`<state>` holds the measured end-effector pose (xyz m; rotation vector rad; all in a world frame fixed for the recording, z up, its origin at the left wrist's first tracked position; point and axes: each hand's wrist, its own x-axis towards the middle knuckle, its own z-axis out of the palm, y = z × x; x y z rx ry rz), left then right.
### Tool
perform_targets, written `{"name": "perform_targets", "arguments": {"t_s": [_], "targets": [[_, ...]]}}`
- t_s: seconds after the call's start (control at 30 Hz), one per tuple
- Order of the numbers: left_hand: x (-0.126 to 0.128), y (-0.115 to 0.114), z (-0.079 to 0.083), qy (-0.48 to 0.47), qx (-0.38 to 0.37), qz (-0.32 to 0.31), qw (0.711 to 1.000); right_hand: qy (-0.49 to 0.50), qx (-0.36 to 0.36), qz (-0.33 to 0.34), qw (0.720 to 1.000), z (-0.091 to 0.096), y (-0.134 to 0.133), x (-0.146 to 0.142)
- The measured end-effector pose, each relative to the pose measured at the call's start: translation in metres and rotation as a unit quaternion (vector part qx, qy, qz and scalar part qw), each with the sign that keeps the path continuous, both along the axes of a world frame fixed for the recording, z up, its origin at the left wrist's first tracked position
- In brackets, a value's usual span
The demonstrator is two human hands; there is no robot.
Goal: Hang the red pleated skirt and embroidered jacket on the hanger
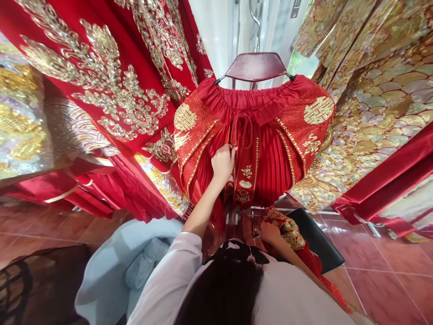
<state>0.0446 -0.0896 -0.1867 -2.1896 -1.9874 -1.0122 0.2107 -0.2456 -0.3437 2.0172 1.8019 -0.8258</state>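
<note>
A red pleated skirt (270, 158) with gold embroidery hangs from a dark wooden hanger (256, 66) in front of me. My left hand (222, 163) is raised against the skirt's front pleats, fingers closed on the fabric beside the drawstring bow (241, 128). My right hand (270, 232) is low, near my chest, closed on a bunched piece of red and gold embroidered cloth (287, 230) that trails down along my right arm.
More red and gold embroidered garments hang on the left (111, 76) and right (379, 104). A light blue bundle of cloth (125, 266) lies lower left. A black flat object (318, 239) sits by my right hand. The floor is reddish tile (389, 280).
</note>
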Motion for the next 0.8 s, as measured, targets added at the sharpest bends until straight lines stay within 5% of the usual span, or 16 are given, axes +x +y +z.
{"name": "perform_targets", "arguments": {"t_s": [0.2, 0.3, 0.37, 0.5, 0.6, 0.8], "targets": [[-0.01, -0.007, -0.001, -0.015, 0.003, -0.049, 0.999, -0.003, 0.081, 0.042, 0.996, 0.078, 0.038, -0.01], [-0.011, -0.011, -0.005, 0.01, -0.018, -0.071, 0.997, 0.024, 0.216, 0.056, 0.974, 0.13, 0.057, -0.009], [-0.011, -0.015, -0.01, 0.027, -0.042, -0.083, 0.995, 0.078, 0.378, 0.065, 0.92, 0.164, 0.07, -0.006], [-0.01, -0.025, -0.028, 0.053, -0.083, -0.063, 0.993, 0.182, 0.637, 0.141, 0.736, 0.22, 0.104, -0.001], [-0.016, -0.029, -0.054, 0.082, -0.16, -0.044, 0.983, 0.175, 0.678, 0.213, 0.681, 0.244, 0.136, 0.001], [-0.038, -0.042, -0.127, 0.109, -0.313, -0.005, 0.943, 0.126, 0.663, 0.246, 0.696, 0.244, 0.175, 0.005]]}}
